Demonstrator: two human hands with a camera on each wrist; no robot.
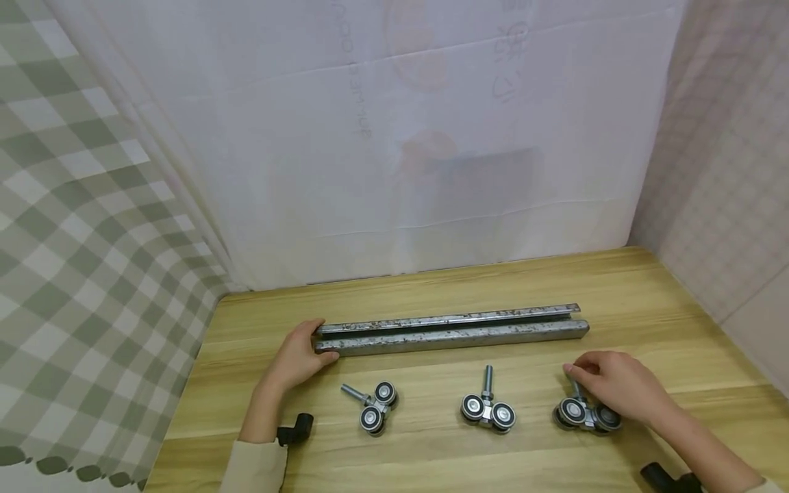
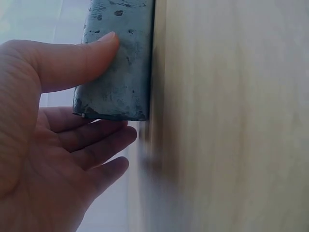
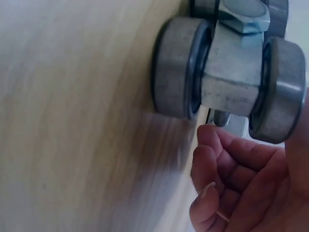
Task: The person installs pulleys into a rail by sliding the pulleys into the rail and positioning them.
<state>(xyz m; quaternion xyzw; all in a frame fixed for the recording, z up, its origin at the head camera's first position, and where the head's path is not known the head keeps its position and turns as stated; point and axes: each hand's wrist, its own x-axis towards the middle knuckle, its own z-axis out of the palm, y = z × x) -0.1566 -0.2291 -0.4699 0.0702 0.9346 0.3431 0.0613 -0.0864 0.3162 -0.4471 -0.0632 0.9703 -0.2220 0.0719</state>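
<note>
A scuffed steel channel rail with a slot along its length lies across the wooden table. My left hand grips its left end; in the left wrist view the thumb presses the rail's side, the other fingers lying behind and below the end. To the right, my right hand pinches the threaded bolt of a roller trolley. In the right wrist view its wheels and hex head stand close up, fingers curled near the bolt; the exact contact is partly hidden.
Two more roller trolleys lie in front of the rail, one in the middle and one at the left. White sheeting stands behind the table. A checked cloth hangs at the left, and a pale wall covering at the right.
</note>
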